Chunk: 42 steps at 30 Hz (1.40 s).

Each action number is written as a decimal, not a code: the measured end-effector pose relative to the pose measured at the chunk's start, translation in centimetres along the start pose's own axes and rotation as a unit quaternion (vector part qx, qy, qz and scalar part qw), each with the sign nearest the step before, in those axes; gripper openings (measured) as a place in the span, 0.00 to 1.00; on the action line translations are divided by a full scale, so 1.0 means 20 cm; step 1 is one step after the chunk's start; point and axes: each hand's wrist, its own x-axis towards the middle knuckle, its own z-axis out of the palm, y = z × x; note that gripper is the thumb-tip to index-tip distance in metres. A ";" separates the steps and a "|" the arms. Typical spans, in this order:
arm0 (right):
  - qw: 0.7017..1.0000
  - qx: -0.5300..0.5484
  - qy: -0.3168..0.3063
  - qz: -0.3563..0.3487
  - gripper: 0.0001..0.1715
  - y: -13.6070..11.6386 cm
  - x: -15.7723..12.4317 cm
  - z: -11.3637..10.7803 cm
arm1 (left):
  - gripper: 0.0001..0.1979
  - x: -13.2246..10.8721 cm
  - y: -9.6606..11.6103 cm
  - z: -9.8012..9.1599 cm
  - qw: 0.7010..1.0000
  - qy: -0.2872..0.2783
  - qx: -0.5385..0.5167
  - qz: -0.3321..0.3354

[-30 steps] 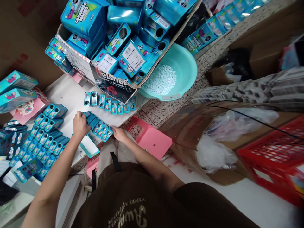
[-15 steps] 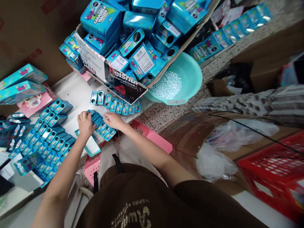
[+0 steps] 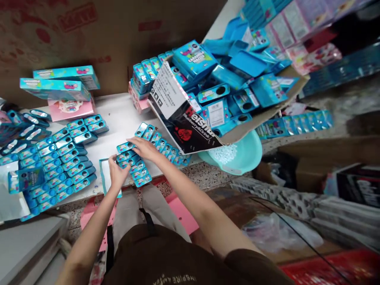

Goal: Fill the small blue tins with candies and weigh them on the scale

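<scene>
A short column of small blue candy boxes lies near the table's front edge, round dark spots on their faces. At its left side my left hand has its fingers and thumb closed around the upper boxes. My right hand grips the right end of the top box from the other side. Just left of the column is an open display carton, white inside with blue edges, partly behind my left hand and forearm. Another row of the same boxes runs behind my right hand.
Many more candy boxes stand in rows on the left. A large cardboard box heaped with blue packs is at the back right, beside a turquoise basin of small white pieces. Pink cartons and a pink stool are also there.
The camera view has turned, so the table appears more level. My right hand has moved onto the top box of the column, while my left hand has shifted lower along its left side.
</scene>
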 end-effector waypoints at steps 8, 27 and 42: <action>0.999 0.023 -0.020 0.022 0.27 0.01 -0.01 0.04 | 0.24 0.06 0.04 -0.01 0.994 -0.079 0.049 -0.052; 0.997 -0.019 -0.060 0.041 0.26 0.06 0.03 -0.03 | 0.36 0.00 -0.07 -0.12 0.978 -0.166 0.012 0.122; 0.995 -0.048 -0.069 0.056 0.27 0.05 0.05 -0.05 | 0.35 0.11 0.10 -0.13 0.944 -0.212 0.172 0.186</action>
